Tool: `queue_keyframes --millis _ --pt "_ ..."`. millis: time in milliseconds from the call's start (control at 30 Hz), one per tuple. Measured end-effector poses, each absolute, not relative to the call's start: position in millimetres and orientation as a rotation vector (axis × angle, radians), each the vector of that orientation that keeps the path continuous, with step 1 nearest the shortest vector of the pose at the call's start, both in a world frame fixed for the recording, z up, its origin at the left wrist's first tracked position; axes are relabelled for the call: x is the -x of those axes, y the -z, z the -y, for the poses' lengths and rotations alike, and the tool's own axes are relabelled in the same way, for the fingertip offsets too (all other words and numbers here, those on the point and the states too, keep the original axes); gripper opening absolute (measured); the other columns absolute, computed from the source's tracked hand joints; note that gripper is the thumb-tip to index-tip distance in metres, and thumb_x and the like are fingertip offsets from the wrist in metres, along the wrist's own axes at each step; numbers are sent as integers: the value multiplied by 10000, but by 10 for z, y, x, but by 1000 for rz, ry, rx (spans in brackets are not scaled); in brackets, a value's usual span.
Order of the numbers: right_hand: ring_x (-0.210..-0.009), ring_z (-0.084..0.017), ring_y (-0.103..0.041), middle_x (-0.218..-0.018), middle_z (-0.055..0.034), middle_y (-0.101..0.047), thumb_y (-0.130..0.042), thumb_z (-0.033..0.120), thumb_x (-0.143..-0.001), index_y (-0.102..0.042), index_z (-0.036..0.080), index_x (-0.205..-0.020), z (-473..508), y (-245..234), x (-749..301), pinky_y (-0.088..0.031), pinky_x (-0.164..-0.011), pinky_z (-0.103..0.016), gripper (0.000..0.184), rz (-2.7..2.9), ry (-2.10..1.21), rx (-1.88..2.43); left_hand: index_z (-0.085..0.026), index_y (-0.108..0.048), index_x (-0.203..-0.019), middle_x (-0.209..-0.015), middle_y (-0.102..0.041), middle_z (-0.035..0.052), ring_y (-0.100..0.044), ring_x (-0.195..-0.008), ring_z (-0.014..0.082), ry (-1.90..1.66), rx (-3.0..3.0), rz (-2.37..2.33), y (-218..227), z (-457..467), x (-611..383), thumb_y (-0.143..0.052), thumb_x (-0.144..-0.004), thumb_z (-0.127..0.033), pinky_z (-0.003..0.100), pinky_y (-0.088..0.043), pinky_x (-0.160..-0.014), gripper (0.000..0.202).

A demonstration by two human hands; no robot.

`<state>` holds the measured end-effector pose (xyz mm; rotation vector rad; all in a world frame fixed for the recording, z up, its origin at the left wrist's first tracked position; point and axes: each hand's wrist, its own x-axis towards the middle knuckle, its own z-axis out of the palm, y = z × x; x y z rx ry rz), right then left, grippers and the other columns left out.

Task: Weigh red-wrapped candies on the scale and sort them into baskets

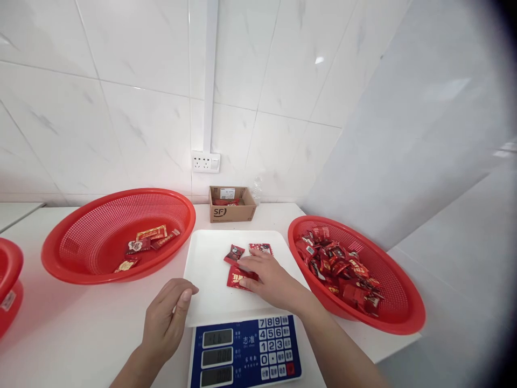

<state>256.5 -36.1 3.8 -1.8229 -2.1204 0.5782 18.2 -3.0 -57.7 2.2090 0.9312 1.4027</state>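
Observation:
A white weighing tray (210, 293) sits on a blue electronic scale (245, 353) in front of me. Three red snack packets lie on the tray: one (234, 253) at the middle, one (261, 248) behind it, one (237, 278) nearer me. My right hand (269, 279) rests on the tray with its fingers flat on the nearest packet. My left hand (166, 319) lies on the table at the tray's left edge, fingers loosely curled, holding nothing.
A red mesh basket (398, 318) on the right holds several red packets (339, 267). Another red basket (81, 253) on the left holds a few packets (145, 245). A small cardboard box (231, 205) and a wall socket (206, 161) are behind. A red basket edge (8, 269) shows far left.

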Motion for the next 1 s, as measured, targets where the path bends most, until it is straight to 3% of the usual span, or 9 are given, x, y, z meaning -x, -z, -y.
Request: queue_keyframes --millis 67,233,400,600,800,1000 --pt "-1346 -242 -317 -1349 -45 -531 -455 350 -899 -557 223 -1269 338 -39 -2609 -243 -1097 -423 404 2067 -531 1842 -193 -598 -776 -724 -653 40 -619 -696 159 -1411 -2210 -932 574 32 -183 -408 -903 -226 229 -484 -603 231" --pt "-1311 -273 -373 -1407 -169 -433 -357 299 -922 -484 118 -1332 249 9 -2786 -295 -1062 -450 466 1876 -446 2057 -194 -596 -761 -724 -648 43 -615 -694 161 -1438 -2132 -986 568 51 -202 -411 -899 -236 237 -481 -605 235" --pt "-1293 -213 -404 -1387 -76 -475 -423 364 -901 -536 211 -1289 257 56 -2780 -336 -1056 -369 432 1948 -542 1954 -194 -601 -763 -714 -659 47 -624 -684 165 -1394 -2195 -948 567 30 -184 -404 -899 -247 236 -486 -588 245" --pt "-1366 -216 -281 -1421 -67 -438 -449 375 -886 -599 212 -1222 334 -64 -2739 -264 -1100 -395 402 1940 -651 1888 -192 -598 -772 -750 -656 56 -614 -720 170 -1402 -2120 -999 592 51 -205 -405 -905 -248 246 -482 -610 241" --pt "-1331 -230 -347 -1465 -35 -373 -523 376 -832 -508 275 -1314 562 -79 -2844 -295 -1078 -409 493 1849 -647 1983 -192 -596 -768 -714 -654 53 -618 -693 168 -1386 -2227 -970 552 33 -182 -381 -911 -244 253 -490 -604 263" --pt "-1277 -217 -426 -1403 -30 -462 -509 274 -828 -570 252 -1248 656 29 -2864 -324 -1064 -381 425 1773 -621 1976 -190 -609 -765 -711 -660 40 -627 -680 160 -1432 -2219 -949 565 21 -183 -408 -897 -228 236 -494 -584 244"
